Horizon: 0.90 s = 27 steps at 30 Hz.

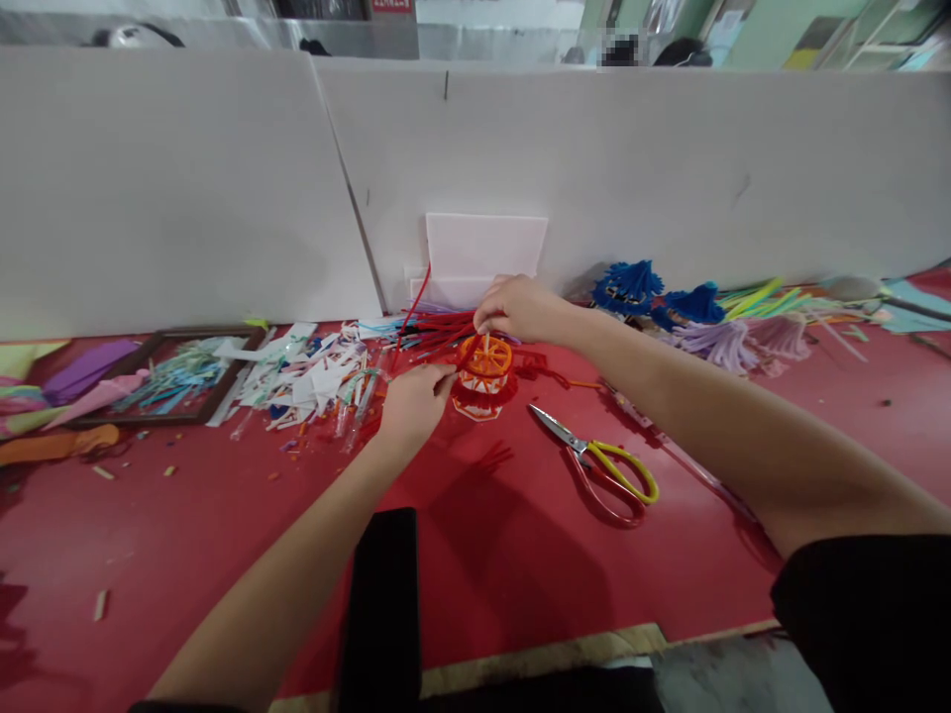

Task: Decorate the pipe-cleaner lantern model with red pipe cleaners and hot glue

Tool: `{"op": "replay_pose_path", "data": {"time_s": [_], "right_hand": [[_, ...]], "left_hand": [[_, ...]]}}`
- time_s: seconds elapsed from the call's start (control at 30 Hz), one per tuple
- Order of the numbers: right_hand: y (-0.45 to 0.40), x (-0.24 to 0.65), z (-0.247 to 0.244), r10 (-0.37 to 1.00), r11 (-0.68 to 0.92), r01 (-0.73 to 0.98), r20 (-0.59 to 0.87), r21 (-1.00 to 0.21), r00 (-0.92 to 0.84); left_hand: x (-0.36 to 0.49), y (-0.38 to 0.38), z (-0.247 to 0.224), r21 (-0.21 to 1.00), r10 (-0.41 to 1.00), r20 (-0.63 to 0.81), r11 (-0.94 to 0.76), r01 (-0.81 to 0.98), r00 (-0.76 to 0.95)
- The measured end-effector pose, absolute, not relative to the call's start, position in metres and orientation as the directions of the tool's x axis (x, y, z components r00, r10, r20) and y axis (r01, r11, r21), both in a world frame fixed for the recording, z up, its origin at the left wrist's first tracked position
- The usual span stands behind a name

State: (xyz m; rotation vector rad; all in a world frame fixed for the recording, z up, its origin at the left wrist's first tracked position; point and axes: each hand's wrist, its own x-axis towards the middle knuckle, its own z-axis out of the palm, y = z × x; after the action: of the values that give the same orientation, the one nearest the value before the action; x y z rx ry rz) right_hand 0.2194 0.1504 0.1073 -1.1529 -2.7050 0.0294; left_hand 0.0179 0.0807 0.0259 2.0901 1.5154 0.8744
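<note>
An orange wheel-like craft piece (496,358) with a spoked top stands on the table, with white and red parts beneath it and a pale stick rising from its middle. My left hand (417,401) is at its left side, fingers closed in a pinch on a thin red strip (465,355). Above the piece, my right hand (524,309) has its fingertips pinched together close to the stick. The red strip seems to run up towards these fingertips; what exactly they grip is too small to make out. Behind both hands lie more red strips (438,332).
Scissors (583,451) lie open at the right, a black phone (382,604) at the near edge. Paper scraps (316,376) and a brown frame (159,406) fill the left. Blue folded pieces (630,287) and lilac bundles (724,345) sit before the white partition (631,158).
</note>
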Motion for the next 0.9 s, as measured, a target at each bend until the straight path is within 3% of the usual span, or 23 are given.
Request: {"op": "replay_pose_path", "data": {"time_s": [0.27,0.9], "right_hand": [[0.1498,0.2204,0.1084,0.728,0.683,0.726,0.156,-0.084,-0.667],[0.1485,0.2207,0.1111,0.725,0.686,0.726,0.136,-0.053,-0.675]], "left_hand": [[0.0195,0.0802,0.0230,0.509,0.913,0.311,-0.394,0.766,0.263],[0.0200,0.0821,0.0234,0.459,0.918,0.302,-0.376,0.805,0.257]]}}
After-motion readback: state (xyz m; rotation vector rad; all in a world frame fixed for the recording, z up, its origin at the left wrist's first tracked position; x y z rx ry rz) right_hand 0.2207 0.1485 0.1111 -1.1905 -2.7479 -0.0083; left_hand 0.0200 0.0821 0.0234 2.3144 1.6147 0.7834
